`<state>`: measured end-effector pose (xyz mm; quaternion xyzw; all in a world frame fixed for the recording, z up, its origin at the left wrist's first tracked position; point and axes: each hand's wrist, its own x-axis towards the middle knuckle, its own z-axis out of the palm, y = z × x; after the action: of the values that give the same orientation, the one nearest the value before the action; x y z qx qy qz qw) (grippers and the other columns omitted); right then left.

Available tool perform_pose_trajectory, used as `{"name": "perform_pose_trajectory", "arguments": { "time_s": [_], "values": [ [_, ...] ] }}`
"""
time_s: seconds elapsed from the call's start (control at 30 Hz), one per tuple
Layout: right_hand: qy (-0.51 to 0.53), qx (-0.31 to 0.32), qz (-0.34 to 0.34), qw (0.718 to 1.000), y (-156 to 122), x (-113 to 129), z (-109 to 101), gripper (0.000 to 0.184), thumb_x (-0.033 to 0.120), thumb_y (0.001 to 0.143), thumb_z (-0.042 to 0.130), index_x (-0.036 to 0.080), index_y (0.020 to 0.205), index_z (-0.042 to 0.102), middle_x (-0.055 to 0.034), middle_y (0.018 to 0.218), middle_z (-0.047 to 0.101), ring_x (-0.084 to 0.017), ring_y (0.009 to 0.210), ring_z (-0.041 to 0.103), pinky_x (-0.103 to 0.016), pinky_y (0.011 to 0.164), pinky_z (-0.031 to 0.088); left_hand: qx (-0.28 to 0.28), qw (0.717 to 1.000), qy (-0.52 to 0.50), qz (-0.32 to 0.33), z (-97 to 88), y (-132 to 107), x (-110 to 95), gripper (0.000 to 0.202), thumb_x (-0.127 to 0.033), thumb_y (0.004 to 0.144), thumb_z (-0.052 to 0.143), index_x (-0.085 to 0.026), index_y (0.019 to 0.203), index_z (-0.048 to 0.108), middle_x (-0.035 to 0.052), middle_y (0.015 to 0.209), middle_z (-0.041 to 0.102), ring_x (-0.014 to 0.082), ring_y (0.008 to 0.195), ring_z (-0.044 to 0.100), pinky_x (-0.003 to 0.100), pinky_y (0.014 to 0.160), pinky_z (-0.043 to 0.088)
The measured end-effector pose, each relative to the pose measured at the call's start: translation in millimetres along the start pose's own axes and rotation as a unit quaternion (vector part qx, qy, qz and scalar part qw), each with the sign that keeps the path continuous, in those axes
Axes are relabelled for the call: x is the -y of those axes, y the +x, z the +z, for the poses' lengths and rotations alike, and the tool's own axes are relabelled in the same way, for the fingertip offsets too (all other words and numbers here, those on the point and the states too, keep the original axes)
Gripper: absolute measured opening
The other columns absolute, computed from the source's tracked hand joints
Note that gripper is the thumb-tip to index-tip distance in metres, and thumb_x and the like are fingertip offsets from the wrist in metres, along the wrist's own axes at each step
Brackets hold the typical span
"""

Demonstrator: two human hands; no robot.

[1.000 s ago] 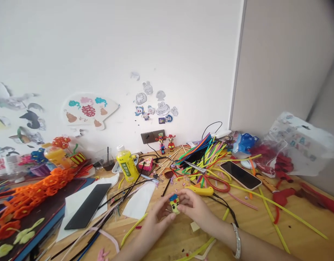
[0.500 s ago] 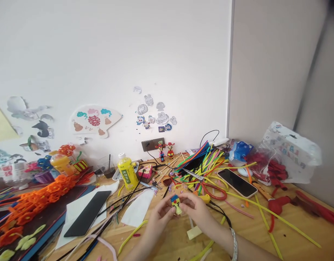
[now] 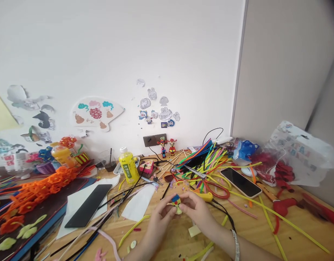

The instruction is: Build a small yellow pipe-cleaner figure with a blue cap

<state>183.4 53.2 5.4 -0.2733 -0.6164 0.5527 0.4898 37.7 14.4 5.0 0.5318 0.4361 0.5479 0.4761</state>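
Head view. A small blue-and-yellow figure with a pale base (image 3: 176,201) is held above the wooden counter (image 3: 300,217), between the left hand (image 3: 161,214) and the right hand (image 3: 196,207); the fingers of both are curled nearly closed upon it, thumbs at its lower front. Should the pinch loosen or press unevenly, the figure could slip and fall. Containers: a clear plastic cup (image 3: 109,165) holds dark contents and a black straw; a transparent plastic bag (image 3: 305,156) encloses red pieces; a white-capped yellow bottle (image 3: 129,168) stands upright, its fill indeterminable.
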Motion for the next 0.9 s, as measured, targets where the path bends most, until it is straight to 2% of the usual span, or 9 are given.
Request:
{"name": "perform_pose_trajectory", "arguments": {
  "time_s": [0.13, 0.23, 0.3, 0.47, 0.63, 0.77, 0.9],
  "values": [
    [-0.035, 0.001, -0.025, 0.999, 1, -4, -3, 0.019, 0.031, 0.074, 0.063, 0.019, 0.088, 0.059, -0.0055, 0.09, 0.063, -0.021, 0.086, 0.061, -0.035, 0.078, 0.048, 0.032, 0.999, -0.032, 0.023, 2.7, -1, 3, 0.062, -0.045, 0.063, 0.073, -0.024, 0.118, 0.055, 0.0097, 0.113, 0.062, 0.0254, 0.098, 0.059, 0.04, 0.082, 0.049],
    [-0.089, 0.02, -0.072, 0.993, 1, -2, -7, 0.016, 0.03, 0.079, 0.058, 0.018, 0.089, 0.061, -0.0076, 0.097, 0.06, -0.021, 0.092, 0.058, -0.033, 0.079, 0.048, 0.007, 0.998, -0.019, 0.06, 3.7, -1, 6, 0.061, -0.038, 0.061, 0.076, -0.023, 0.117, 0.056, 0.0107, 0.123, 0.056, 0.027, 0.111, 0.052, 0.039, 0.092, 0.044],
    [-0.138, 0.026, -0.102, 0.985, 0, 3, -10, 0.014, 0.026, 0.081, 0.055, 0.019, 0.092, 0.061, -0.007, 0.097, 0.058, -0.019, 0.089, 0.058, -0.032, 0.076, 0.048, -0.001, 0.998, 0.019, 0.06, 3.2, -1, 7, 0.059, -0.036, 0.064, 0.074, -0.021, 0.119, 0.054, 0.0113, 0.125, 0.054, 0.0272, 0.115, 0.049, 0.04, 0.096, 0.04],
    [-0.26, 0.063, -0.195, 0.943, -2, 21, -17, 0.011, 0.02, 0.084, 0.052, 0.022, 0.088, 0.062, -0.0046, 0.089, 0.058, -0.019, 0.087, 0.055, -0.032, 0.078, 0.044, 0.023, 0.997, 0.053, 0.052, 1.7, -3, 5, 0.06, -0.03, 0.066, 0.071, -0.018, 0.122, 0.053, 0.0109, 0.127, 0.054, 0.0269, 0.118, 0.047, 0.042, 0.102, 0.034],
    [-0.332, 0.115, -0.212, 0.912, -3, 27, -20, 0.014, 0.022, 0.087, 0.048, 0.022, 0.087, 0.062, -0.0043, 0.089, 0.058, -0.018, 0.086, 0.053, -0.032, 0.077, 0.044, 0.047, 0.988, 0.132, 0.063, 1.7, -6, 6, 0.058, -0.016, 0.067, 0.063, -0.017, 0.123, 0.051, 0.0096, 0.128, 0.054, 0.025, 0.118, 0.047, 0.041, 0.102, 0.034],
    [-0.357, 0.148, -0.229, 0.894, -1, 30, -22, 0.013, 0.024, 0.088, 0.047, 0.022, 0.082, 0.059, -0.0038, 0.086, 0.058, -0.019, 0.086, 0.052, -0.032, 0.078, 0.042, 0.051, 0.987, 0.142, 0.059, 1.7, -7, 6, 0.06, -0.01, 0.062, 0.061, -0.018, 0.121, 0.054, 0.0087, 0.125, 0.056, 0.0262, 0.117, 0.048, 0.043, 0.101, 0.034],
    [-0.36, 0.148, -0.221, 0.894, -1, 33, -22, 0.013, 0.026, 0.088, 0.048, 0.021, 0.078, 0.054, -0.0024, 0.083, 0.056, -0.018, 0.083, 0.049, -0.032, 0.078, 0.04, 0.063, 0.986, 0.142, 0.056, 4.3, -8, 0, 0.063, -0.008, 0.061, 0.058, -0.019, 0.122, 0.052, 0.0071, 0.126, 0.056, 0.0252, 0.117, 0.048, 0.043, 0.102, 0.033]
  ]
}}
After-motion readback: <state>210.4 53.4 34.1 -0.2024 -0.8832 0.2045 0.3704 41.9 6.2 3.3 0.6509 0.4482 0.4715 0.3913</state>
